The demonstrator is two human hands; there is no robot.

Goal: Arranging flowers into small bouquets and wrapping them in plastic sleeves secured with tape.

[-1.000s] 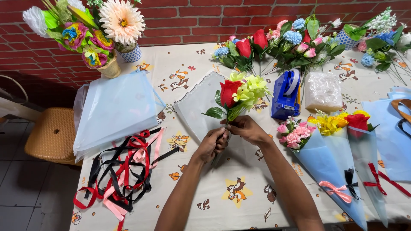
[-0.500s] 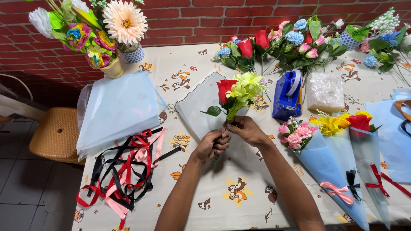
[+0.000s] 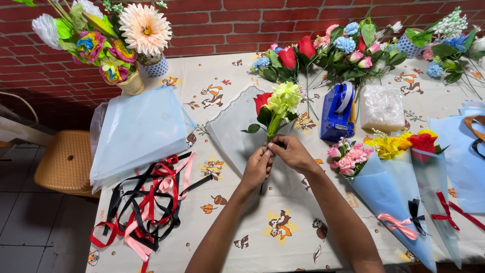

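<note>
At frame centre, the left hand point(image 3: 256, 168) and right hand point(image 3: 289, 152) both pinched the stems of a small flower bunch point(image 3: 277, 104), held upright over a pale wrapping sheet point(image 3: 232, 132). Ribbons point(image 3: 146, 202) lay at lower left; a blue tape dispenser point(image 3: 337, 111) stood right of the bunch.

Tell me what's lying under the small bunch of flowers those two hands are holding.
Under the small bunch of flowers lies a pale blue wrapping sheet on the patterned tablecloth. The left hand and right hand cover the stems, and the sheet's lower part is hidden beneath them.

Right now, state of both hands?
Left hand: closed on the flower stems.
Right hand: closed on the same stems, just above the left.
</note>
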